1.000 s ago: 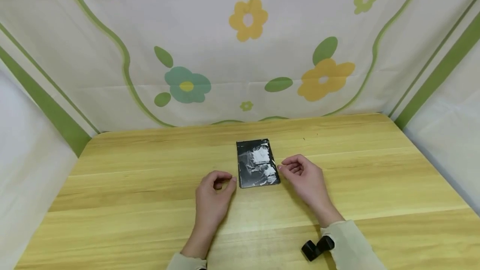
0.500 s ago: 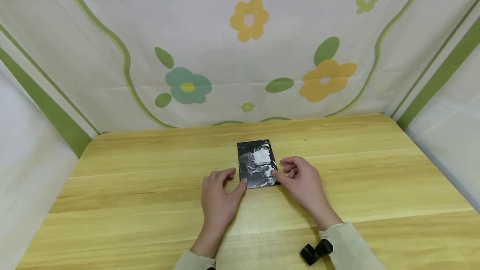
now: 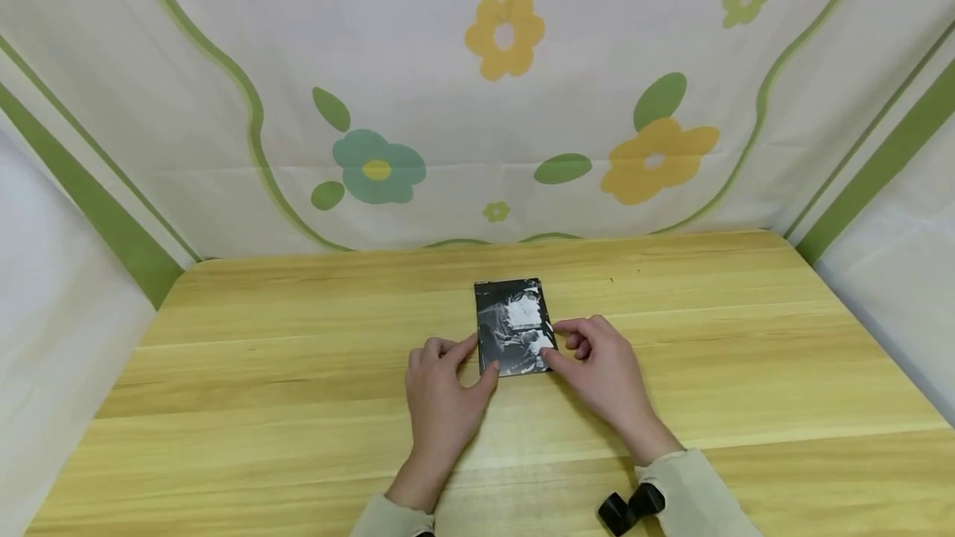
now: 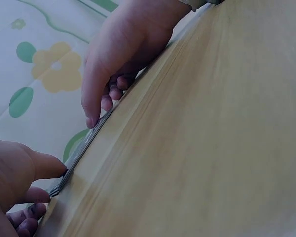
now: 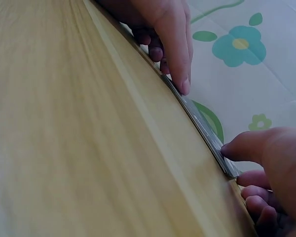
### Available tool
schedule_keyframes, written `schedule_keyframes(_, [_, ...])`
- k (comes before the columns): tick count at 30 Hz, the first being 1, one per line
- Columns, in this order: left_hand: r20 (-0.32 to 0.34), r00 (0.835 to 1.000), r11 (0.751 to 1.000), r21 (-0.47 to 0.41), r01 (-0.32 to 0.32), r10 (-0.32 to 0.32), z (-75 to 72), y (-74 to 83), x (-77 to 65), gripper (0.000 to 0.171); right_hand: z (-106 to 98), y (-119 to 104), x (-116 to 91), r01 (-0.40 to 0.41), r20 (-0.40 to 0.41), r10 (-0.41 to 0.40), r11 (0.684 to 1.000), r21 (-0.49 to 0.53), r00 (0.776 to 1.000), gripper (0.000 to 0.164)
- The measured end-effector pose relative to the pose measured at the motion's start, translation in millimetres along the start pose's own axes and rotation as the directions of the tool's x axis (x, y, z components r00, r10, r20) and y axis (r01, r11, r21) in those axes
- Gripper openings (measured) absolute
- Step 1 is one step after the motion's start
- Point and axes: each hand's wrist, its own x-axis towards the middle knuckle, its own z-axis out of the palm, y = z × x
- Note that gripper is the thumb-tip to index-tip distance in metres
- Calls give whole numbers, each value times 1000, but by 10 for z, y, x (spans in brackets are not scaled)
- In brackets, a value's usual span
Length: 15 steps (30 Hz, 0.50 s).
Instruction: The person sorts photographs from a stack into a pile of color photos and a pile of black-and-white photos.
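A thin stack of black-and-white photo cards (image 3: 511, 313) lies flat on the wooden table, seen edge-on in both wrist views with several layers showing. At its near left corner my left hand (image 3: 448, 396) pinches it, thumb on the top face and index finger against the left edge. My right hand (image 3: 603, 367) pinches the right side in the same way, thumb over the near right part and index finger along the edge. The remaining fingers of both hands are curled beside the stack. Its underside is hidden.
The wooden table (image 3: 283, 338) reaches back to a white cloth (image 3: 448, 89) printed with flowers. Cloth walls stand at both sides. A black device (image 3: 630, 508) is at the right cuff. Two tiny dark specks lie behind the right hand.
My left hand has moved right and slightly away from me, its thumb now on the cards. My right thumb has come onto their right side. The stack has hardly moved.
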Motion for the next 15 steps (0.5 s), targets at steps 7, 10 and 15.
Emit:
schedule_keyframes(7, [-6, 1000, 1000, 7, -13, 13, -16, 19, -19, 42, -9, -20, -23, 18, -12, -18, 1000, -11, 1000, 36])
schedule_keyframes(10, [-6, 1000, 1000, 9, -22, 22, -19, 26, -24, 41, -16, -27, -35, 18, -14, -18, 1000, -10, 1000, 36])
schedule_keyframes(15, [-4, 1000, 1000, 14, -23, 23, -18, 31, -28, 39, -14, -25, -42, 3, -10, -3, 1000, -16, 1000, 42])
